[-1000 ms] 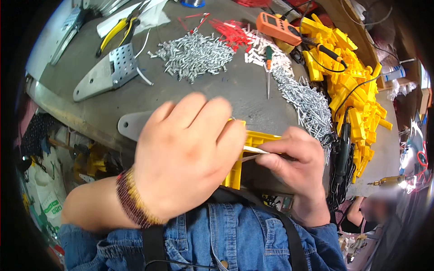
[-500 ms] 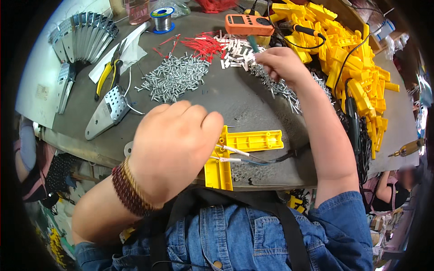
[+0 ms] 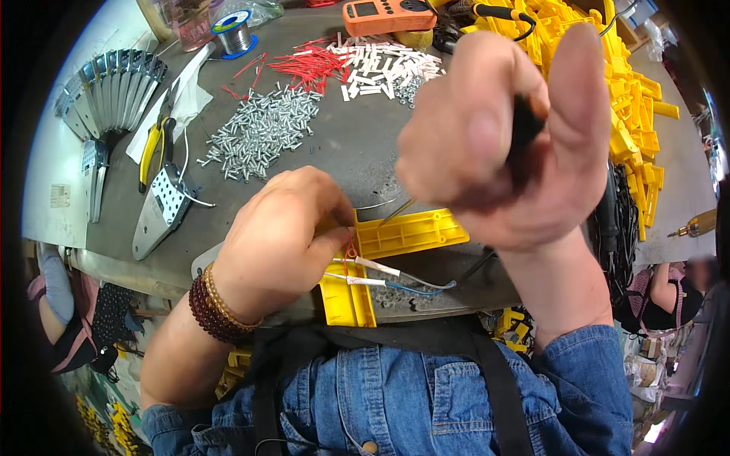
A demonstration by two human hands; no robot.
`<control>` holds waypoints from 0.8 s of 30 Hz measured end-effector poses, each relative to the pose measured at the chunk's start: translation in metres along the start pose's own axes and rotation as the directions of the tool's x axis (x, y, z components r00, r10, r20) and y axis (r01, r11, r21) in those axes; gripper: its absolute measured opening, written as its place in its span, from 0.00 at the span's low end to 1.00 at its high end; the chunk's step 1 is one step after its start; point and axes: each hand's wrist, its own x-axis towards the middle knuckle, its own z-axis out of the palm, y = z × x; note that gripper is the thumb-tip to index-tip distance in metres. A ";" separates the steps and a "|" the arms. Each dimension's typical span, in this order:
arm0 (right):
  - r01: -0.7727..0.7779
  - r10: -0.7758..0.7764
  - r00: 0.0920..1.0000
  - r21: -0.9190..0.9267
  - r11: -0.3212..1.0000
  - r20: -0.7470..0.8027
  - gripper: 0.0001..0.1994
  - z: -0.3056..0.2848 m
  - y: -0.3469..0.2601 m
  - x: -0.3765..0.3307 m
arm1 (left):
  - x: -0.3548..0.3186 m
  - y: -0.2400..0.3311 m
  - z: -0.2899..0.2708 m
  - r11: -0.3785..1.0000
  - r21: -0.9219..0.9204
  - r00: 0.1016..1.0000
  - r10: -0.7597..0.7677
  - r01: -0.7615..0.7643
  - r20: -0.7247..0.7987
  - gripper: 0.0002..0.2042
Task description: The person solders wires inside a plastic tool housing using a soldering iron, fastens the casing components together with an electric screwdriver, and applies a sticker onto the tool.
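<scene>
My left hand [image 3: 277,239] is closed in a pinch over the yellow plastic housing [image 3: 418,235]. At its fingertips shows a thin red lead [image 3: 351,249]. Two wires with white sleeves [image 3: 366,282] lie across the housing's lower part, one running on into a blue wire [image 3: 426,288]. My right hand [image 3: 509,144], raised close to the camera and blurred, is curled round a dark-handled tool [image 3: 526,133]. A slender metal tip [image 3: 398,212] juts past that hand over the housing and seems to belong to the tool, whose kind I cannot make out.
Screws [image 3: 262,129], red leads [image 3: 308,67] and white sleeves [image 3: 384,64] lie in heaps. Yellow-handled pliers [image 3: 152,148] and a perforated metal plate [image 3: 161,209] sit left. Behind are a solder spool [image 3: 234,34] and orange meter [image 3: 388,14]; yellow housings [image 3: 646,114] pile up right.
My right hand has come back from the far heaps toward the housing and the camera. The left hand has moved slightly lower, and a red lead now shows at its fingertips. The view has shifted.
</scene>
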 end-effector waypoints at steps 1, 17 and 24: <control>-0.076 0.075 0.992 -0.005 0.997 -0.098 0.35 0.014 0.000 0.000 | 0.000 0.000 0.001 1.000 -0.002 1.000 0.001 -0.001 -0.001 0.05; -0.149 0.133 0.988 -0.267 0.952 -0.077 0.25 0.033 0.023 0.019 | -0.011 -0.009 0.003 0.695 -0.711 0.994 0.107 -0.102 -0.038 0.33; -0.312 0.321 0.917 0.072 0.947 -0.238 0.13 0.031 0.046 0.021 | 0.028 0.064 -0.033 0.744 -0.623 0.959 0.080 -0.239 -0.273 0.18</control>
